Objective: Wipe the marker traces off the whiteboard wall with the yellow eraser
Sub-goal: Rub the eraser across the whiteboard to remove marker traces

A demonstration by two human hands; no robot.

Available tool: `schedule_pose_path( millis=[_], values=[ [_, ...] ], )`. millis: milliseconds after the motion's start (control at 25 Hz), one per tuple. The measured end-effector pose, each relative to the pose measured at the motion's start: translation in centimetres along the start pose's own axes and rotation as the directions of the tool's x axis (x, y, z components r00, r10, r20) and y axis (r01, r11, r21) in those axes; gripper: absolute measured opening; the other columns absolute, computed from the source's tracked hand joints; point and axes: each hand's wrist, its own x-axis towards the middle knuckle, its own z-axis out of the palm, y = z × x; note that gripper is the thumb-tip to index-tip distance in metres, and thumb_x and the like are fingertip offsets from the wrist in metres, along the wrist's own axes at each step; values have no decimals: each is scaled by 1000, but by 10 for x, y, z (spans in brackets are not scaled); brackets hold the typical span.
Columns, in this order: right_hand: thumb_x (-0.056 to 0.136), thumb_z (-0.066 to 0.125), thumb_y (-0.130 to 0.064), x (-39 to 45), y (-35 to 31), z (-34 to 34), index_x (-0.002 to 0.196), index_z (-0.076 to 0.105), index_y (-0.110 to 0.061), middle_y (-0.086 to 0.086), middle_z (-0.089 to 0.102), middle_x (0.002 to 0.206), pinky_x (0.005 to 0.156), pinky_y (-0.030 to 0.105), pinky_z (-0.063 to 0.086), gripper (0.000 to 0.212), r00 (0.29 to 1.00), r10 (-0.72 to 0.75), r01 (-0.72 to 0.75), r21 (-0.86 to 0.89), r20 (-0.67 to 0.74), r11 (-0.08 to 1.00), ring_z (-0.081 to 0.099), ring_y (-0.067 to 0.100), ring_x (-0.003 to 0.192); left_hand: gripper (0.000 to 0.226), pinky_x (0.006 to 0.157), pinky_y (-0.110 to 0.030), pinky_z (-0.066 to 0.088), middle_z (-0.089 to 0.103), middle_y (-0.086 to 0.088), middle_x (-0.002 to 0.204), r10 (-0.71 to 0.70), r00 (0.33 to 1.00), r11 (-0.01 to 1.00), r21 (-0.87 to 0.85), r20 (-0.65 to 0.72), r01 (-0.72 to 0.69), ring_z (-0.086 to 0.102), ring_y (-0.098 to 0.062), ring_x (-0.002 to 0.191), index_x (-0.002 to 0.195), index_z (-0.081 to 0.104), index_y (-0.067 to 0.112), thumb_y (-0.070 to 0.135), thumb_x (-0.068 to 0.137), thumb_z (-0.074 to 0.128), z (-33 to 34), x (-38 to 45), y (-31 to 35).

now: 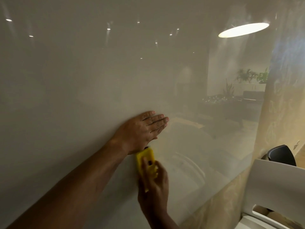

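low in the centre of the frame, the right hand point(152, 184) grips the yellow eraser point(146, 163) against the glossy whiteboard wall point(74, 80). just above it, the left hand point(143, 129) lies flat on the wall, fingers straight and together.

A glossy pale wall point(82, 80) fills the view, mirroring a dim room: small ceiling spots point(108, 28) high above the hand, a bright oval lamp point(244, 30) up and to its right, and potted plants point(247, 76) and a dark sofa point(253, 95) further right. A white chair back point(277, 182) stands low at the right, a dark object point(280, 155) just behind it.
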Motion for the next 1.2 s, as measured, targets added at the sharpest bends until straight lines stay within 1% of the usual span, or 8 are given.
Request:
schedule_pose_path(
  millis=[120,280,400,480,720,880,1080,1200],
  values=[
    [94,67,-23,-2,-4,-1,149,50,-42,14,55,139,86,41,53,60,978,-176,185,-64,115,981,60,34,106,58,131,-39,4,8,-2,175,64,994,997,47,-89,-60,11,-16,162,168,18,18,26,111,15,-7,-25,-13],
    [91,77,-20,15,-17,-2,151,36,-44,9,48,139,79,53,60,77,899,426,-417,105,-103,903,57,37,111,51,124,-40,37,41,0,165,74,972,991,127,-222,-47,42,-16,151,158,47,21,29,108,46,-13,-70,-36],
    [97,65,-25,-2,-44,9,150,45,-42,12,50,140,87,46,53,59,999,52,-52,51,0,997,55,36,109,52,125,-43,35,39,-1,166,48,970,992,124,-238,-19,40,-18,152,159,45,19,28,108,49,-17,-102,-52],
    [92,68,-21,-14,-47,11,150,48,-41,14,54,142,85,42,47,64,957,-266,269,-10,118,963,57,36,104,51,125,-43,35,37,-1,167,14,971,994,112,-238,13,39,-18,153,160,43,18,27,109,47,-20,-125,-61],
    [95,68,-16,-7,-78,17,148,49,-31,22,50,140,86,51,52,59,972,232,-230,54,-35,972,52,41,110,49,126,-38,27,36,0,168,-111,967,982,123,-229,142,35,-17,155,161,41,18,28,113,39,-32,-203,-79],
    [88,66,-18,-30,-111,22,143,59,-33,19,55,140,77,41,43,57,908,-389,391,20,159,920,56,37,95,51,127,-39,29,32,2,170,-169,967,973,123,-191,194,32,-16,156,163,37,19,29,113,40,-41,-231,-83],
    [98,57,-34,-16,-141,29,148,51,-35,16,48,142,86,44,45,51,979,200,-204,190,39,960,53,37,108,54,126,-40,30,31,2,170,-235,955,961,106,-180,257,31,-17,157,163,37,20,29,110,46,-44,-252,-83],
    [96,61,-26,-37,-151,39,148,54,-36,16,49,145,81,42,41,53,949,-300,287,131,96,949,56,37,102,54,127,-39,24,28,3,171,-267,952,951,120,-151,286,29,-16,158,164,34,21,30,111,43,-46,-263,-82]
  ],
)
